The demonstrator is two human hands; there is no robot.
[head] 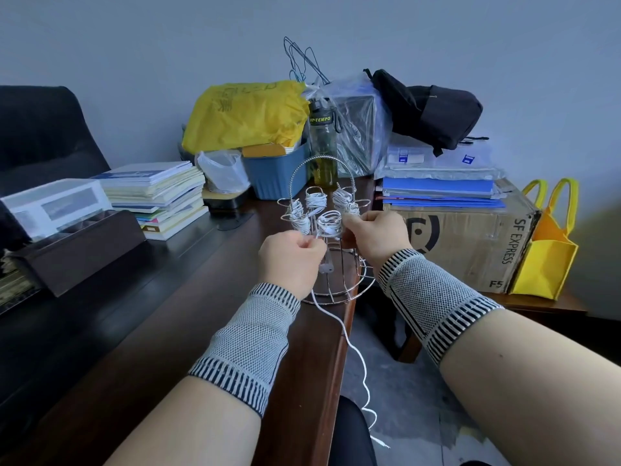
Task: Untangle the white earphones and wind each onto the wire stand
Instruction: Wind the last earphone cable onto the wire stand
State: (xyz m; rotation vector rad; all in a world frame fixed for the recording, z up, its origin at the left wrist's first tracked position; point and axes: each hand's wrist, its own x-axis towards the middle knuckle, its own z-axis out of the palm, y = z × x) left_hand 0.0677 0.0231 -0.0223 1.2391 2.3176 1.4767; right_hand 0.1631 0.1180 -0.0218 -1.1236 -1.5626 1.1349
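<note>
A chrome wire stand (349, 287) with an arched handle stands near the right edge of the dark wooden table (188, 317). Several of its loops carry wound white earphones (315, 200). My left hand (290, 260) pinches a white earphone cable (356, 354) just left of the front loop; the cable's loose end trails down off the table edge toward the floor. An earbud hangs under that hand. My right hand (376, 235) grips the stand's right side beside the front coil (329, 222).
Behind the stand are a blue bin (279, 173) with a yellow bag, a water bottle (323, 142), stacked books (161, 196) and a dark organiser box (77, 250). A cardboard box (470, 243) and yellow tote (547, 253) sit to the right.
</note>
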